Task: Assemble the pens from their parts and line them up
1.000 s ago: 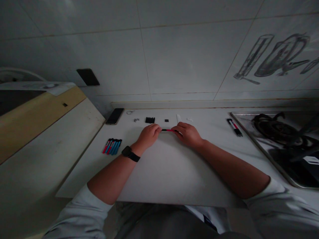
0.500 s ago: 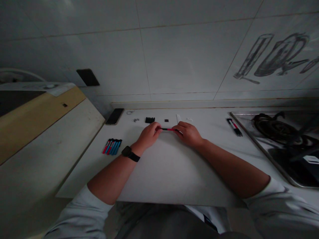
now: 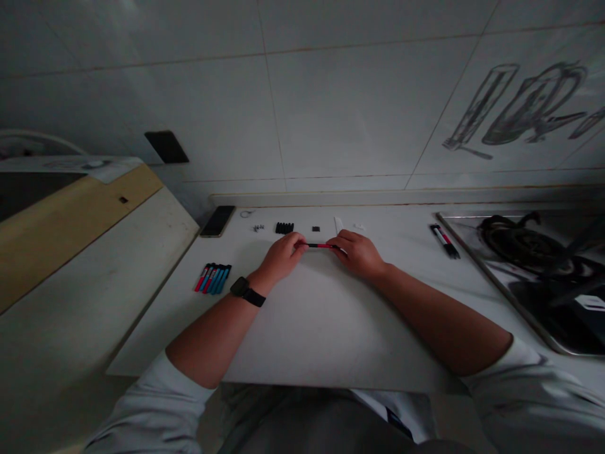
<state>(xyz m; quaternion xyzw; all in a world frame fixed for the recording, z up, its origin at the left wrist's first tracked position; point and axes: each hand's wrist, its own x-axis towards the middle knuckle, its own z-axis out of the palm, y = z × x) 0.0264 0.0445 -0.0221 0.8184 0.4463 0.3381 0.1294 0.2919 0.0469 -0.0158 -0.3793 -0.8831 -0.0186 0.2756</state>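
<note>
Both my hands rest on the white counter (image 3: 312, 321) and hold one thin red and black pen (image 3: 320, 245) between them, lying level. My left hand (image 3: 282, 256), with a black watch on the wrist, pinches the pen's left end. My right hand (image 3: 358, 253) is closed around its right end. Just beyond the hands lie small parts in a row: tiny metal springs (image 3: 258, 227), a cluster of black caps (image 3: 284, 227), a small black piece (image 3: 316, 228) and white tubes (image 3: 339, 224).
Several finished red and blue pens (image 3: 212, 278) lie side by side at the left. A black phone (image 3: 217, 221) lies at the back left. Two more pens (image 3: 445, 241) rest beside a gas hob (image 3: 534, 265) on the right. A tiled wall stands behind; a wooden board (image 3: 70, 221) is at left.
Almost nothing has moved. My hands have shifted slightly on the pen, which stays held between them in the same place.
</note>
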